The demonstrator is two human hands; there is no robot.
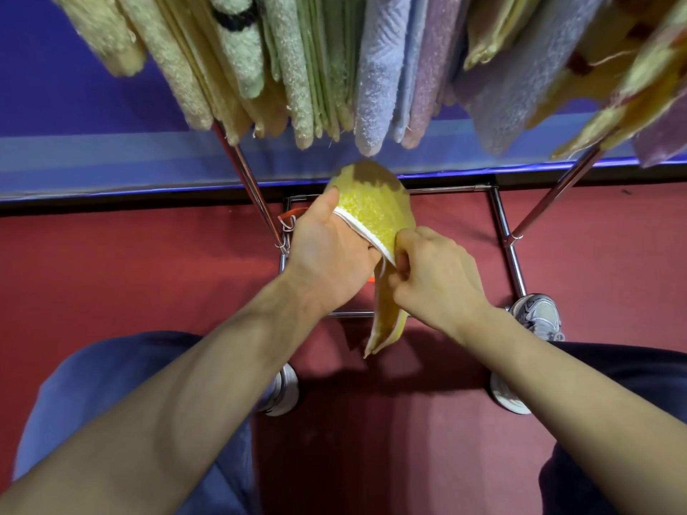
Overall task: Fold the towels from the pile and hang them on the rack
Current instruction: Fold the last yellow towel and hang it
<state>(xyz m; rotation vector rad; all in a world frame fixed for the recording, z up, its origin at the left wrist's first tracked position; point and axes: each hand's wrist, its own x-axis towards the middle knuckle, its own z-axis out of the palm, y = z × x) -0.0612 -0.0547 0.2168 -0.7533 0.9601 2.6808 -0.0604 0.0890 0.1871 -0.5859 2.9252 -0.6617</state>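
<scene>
A small yellow towel point(375, 213) with a white hem hangs folded between my hands at the centre of the view. My left hand point(327, 254) grips its upper edge, thumb on top. My right hand point(435, 276) pinches the hem beside it, and a folded tail of the towel droops below. Above them, several cream, green, blue, pink and yellow towels point(379, 76) hang side by side on the chrome rack point(252, 187). The rack's top bars are hidden by the hanging towels.
The rack's lower frame point(502, 224) stands on a red floor point(111, 273). A blue table edge point(111, 154) runs behind it. My shoes point(539, 314) are close to the rack's feet, and my blue-clad knees fill the bottom corners.
</scene>
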